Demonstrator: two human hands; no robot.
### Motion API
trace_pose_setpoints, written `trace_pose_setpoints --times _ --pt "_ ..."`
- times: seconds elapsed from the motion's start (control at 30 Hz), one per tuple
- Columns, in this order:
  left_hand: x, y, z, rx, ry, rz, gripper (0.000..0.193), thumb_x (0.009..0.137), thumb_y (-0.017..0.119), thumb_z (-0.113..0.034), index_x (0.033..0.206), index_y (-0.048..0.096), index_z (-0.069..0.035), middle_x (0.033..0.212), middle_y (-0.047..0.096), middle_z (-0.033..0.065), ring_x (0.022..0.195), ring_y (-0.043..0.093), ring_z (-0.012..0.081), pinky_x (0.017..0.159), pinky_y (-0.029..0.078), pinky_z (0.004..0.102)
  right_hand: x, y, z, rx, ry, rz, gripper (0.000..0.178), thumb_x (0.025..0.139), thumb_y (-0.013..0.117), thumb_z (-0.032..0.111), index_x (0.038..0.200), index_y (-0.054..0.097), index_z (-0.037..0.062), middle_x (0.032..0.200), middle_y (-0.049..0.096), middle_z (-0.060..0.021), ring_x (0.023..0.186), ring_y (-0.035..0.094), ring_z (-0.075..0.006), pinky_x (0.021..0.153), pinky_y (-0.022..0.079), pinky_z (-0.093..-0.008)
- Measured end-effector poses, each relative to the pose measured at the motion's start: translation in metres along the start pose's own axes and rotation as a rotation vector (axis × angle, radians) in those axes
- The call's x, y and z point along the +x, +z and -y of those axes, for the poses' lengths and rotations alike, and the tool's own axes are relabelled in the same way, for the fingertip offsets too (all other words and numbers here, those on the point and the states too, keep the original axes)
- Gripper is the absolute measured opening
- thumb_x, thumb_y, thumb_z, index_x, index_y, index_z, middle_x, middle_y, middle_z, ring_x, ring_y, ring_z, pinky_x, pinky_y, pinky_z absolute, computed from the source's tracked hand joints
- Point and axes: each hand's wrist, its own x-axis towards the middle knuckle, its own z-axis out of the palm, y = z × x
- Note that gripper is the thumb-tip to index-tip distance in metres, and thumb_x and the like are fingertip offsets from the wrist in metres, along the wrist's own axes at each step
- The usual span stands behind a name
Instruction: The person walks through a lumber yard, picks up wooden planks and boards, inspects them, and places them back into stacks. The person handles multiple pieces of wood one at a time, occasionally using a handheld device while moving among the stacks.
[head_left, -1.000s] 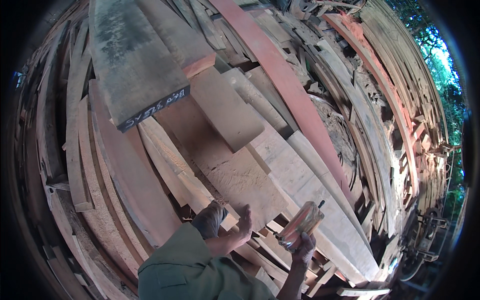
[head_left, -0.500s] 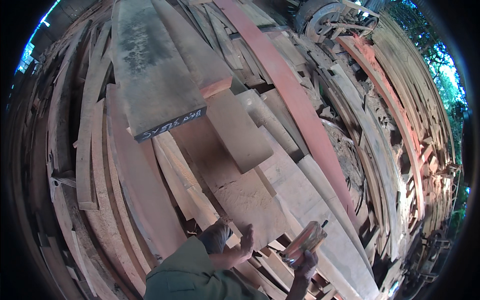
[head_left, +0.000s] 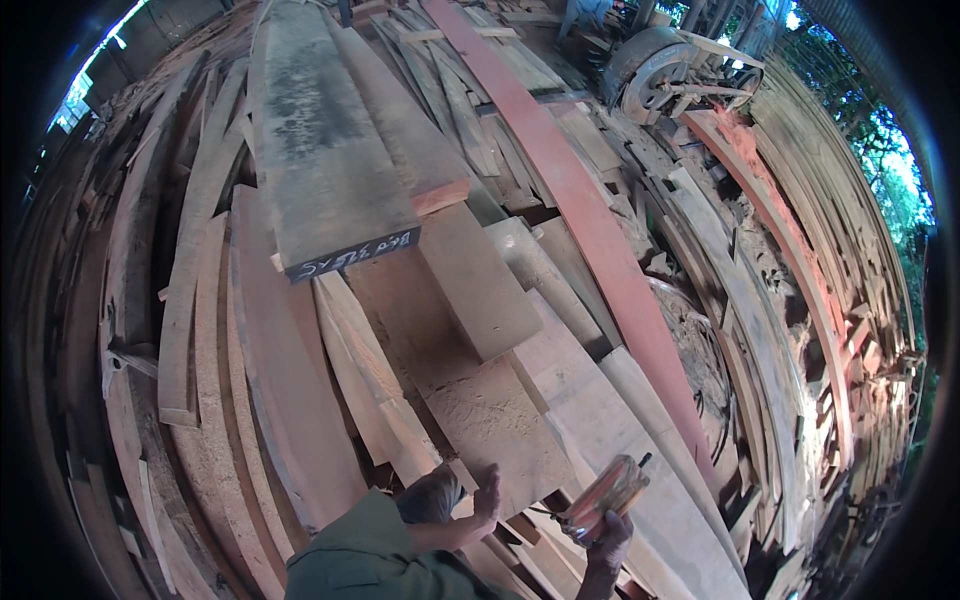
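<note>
In my right hand (head_left: 609, 548), at the lower right of centre, is a clear, shiny packet-like object (head_left: 606, 495) with reddish and tan contents and a dark stub at its upper end. I cannot make out its exact kind. My fingers are closed round its lower part. My left hand (head_left: 486, 508) is held up edge-on with the fingers stretched out and nothing in it. It is nearest the sawdust-covered end of a brown board (head_left: 500, 425); whether it touches the wood I cannot tell. A dark-clad knee (head_left: 432, 495) shows beside it.
A thick grey beam (head_left: 335, 170) with chalk marks on its dark end juts out over the stack. Beside it lies a shorter brown block (head_left: 480, 285). A long reddish plank (head_left: 600, 240) runs diagonally past. Farther off stands a wheeled machine (head_left: 655, 75); long planks (head_left: 830, 190) lie at right.
The view has tilted a little, so the beams sit lower and more of the background shows. Both hands keep nearly the same pose, the right one still holding the clear object.
</note>
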Motion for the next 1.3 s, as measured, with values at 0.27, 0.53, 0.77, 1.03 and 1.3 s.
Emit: trace_pose_setpoints --times 0.27,0.53,0.77,1.03,1.3 --pt "0.02 -0.004 -0.008 -0.033 -0.01 -0.051 0.061 0.092 0.039 -0.053 0.135 0.042 -0.011 0.13 0.046 0.0224 0.122 0.044 0.0334 0.1 0.037 0.0381 0.025 -0.012 -0.001 0.038 0.039 0.036 0.057 0.07 0.062 0.016 0.12 0.044 -0.0049 0.103 0.059 -0.012 0.09 0.061 -0.0231 0.081 0.051 -0.0331" --pt "0.046 -0.015 -0.029 -0.038 -0.048 -0.09 0.061 0.091 0.039 -0.054 0.135 0.042 -0.011 0.128 0.048 0.0228 0.12 0.045 0.0348 0.099 0.038 0.0392 0.073 0.007 0.031 -0.027 0.062 0.086 0.056 0.071 0.06 0.018 0.12 0.046 -0.0025 0.101 0.059 -0.0106 0.089 0.061 -0.0225 0.079 0.052 -0.0344" --pt "0.072 -0.022 -0.05 -0.045 -0.029 -0.137 0.062 0.091 0.039 -0.054 0.135 0.042 -0.01 0.125 0.05 0.0232 0.119 0.047 0.036 0.098 0.039 0.0401 0.099 0.006 0.058 -0.039 -0.037 0.072 0.055 0.072 0.061 0.018 0.121 0.045 -0.0014 0.104 0.059 -0.01 0.093 0.06 -0.0223 0.081 0.051 -0.0342" --pt "0.113 -0.025 -0.074 -0.072 0.021 -0.212 0.062 0.091 0.039 -0.055 0.135 0.042 -0.01 0.123 0.052 0.0236 0.117 0.048 0.0374 0.097 0.04 0.0412 0.12 -0.007 0.055 0.067 0.027 0.116 0.064 0.069 0.065 0.021 0.124 0.042 -0.0025 0.108 0.057 -0.0119 0.097 0.058 -0.0243 0.083 0.049 -0.0377" --pt "0.174 -0.019 -0.074 -0.04 0.058 -0.312 0.063 0.091 0.039 -0.055 0.134 0.041 -0.01 0.12 0.054 0.024 0.115 0.049 0.0387 0.096 0.041 0.0423 0.17 0.048 0.075 -0.025 0.038 0.214 0.071 0.069 0.066 0.024 0.13 0.039 0.0009 0.111 0.057 -0.0113 0.101 0.056 -0.0271 0.086 0.048 -0.0408"
